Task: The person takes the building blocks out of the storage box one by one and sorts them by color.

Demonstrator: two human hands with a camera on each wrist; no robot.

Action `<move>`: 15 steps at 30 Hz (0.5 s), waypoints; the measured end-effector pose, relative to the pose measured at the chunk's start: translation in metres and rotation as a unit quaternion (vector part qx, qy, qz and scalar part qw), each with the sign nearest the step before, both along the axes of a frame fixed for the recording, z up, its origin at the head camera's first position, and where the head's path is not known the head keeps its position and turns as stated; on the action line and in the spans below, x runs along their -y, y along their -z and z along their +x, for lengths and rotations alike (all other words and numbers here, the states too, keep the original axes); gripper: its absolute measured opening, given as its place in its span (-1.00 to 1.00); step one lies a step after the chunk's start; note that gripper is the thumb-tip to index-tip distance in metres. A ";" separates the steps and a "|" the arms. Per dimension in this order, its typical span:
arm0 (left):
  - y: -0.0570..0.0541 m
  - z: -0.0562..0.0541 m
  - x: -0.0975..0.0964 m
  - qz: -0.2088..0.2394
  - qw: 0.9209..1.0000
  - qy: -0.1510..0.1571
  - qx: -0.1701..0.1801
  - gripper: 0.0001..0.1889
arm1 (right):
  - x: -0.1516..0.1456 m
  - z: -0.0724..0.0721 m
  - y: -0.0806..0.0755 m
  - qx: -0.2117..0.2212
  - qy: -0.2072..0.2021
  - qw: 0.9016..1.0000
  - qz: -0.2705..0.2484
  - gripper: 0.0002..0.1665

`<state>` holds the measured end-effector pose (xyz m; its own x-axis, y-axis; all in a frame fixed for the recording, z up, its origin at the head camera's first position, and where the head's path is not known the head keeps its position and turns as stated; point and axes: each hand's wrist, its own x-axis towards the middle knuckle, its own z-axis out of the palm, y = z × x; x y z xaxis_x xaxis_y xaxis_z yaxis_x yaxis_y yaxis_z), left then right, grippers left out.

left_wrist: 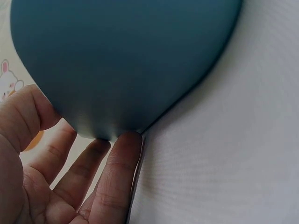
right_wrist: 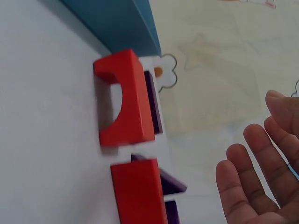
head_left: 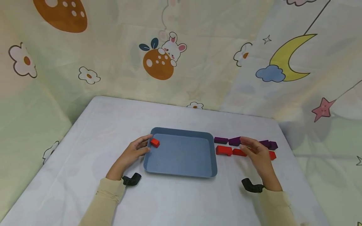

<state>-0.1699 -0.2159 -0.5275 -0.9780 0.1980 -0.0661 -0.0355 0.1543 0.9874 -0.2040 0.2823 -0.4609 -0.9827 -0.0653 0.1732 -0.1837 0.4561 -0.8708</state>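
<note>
A blue rectangular tray (head_left: 181,174) lies on the white table, with a small red block (head_left: 155,142) inside at its upper left. My left hand (head_left: 135,151) holds the tray's left side. In the left wrist view its thumb meets the rim, while the fingertips (left_wrist: 126,140) touch the outer wall lower down. My right hand (head_left: 258,153) hovers over the rows of blocks right of the tray, fingers loosely extended and nothing between them. Beneath it are a red arch block (right_wrist: 135,100), a red rectangular block (right_wrist: 140,191) and a purple block (head_left: 234,141), among others partly hidden by the hand.
Purple blocks form the back row, including a purple bar (head_left: 221,140) beside the tray. Another red block (head_left: 272,155) ends the front row. A black wrist device sits on each arm. A patterned cloth (head_left: 118,62) hangs behind the table (head_left: 181,201).
</note>
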 end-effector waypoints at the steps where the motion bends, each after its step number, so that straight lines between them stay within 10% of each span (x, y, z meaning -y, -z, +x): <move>1: 0.000 0.000 0.000 0.002 1.000 0.000 0.001 -0.35 | 0.004 -0.001 -0.001 0.001 -0.007 1.000 0.001 -0.48; 15: 0.001 -0.002 0.001 0.006 1.000 0.000 0.004 -0.34 | 0.069 -0.031 -0.007 0.033 -0.151 0.987 -0.043 -0.51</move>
<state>-0.1715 -0.2165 -0.5282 -0.9777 0.1979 -0.0709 -0.0430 0.1417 0.9890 -0.2350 0.2133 -0.4539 -0.9298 -0.3455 0.1269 -0.2418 0.3137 -0.9182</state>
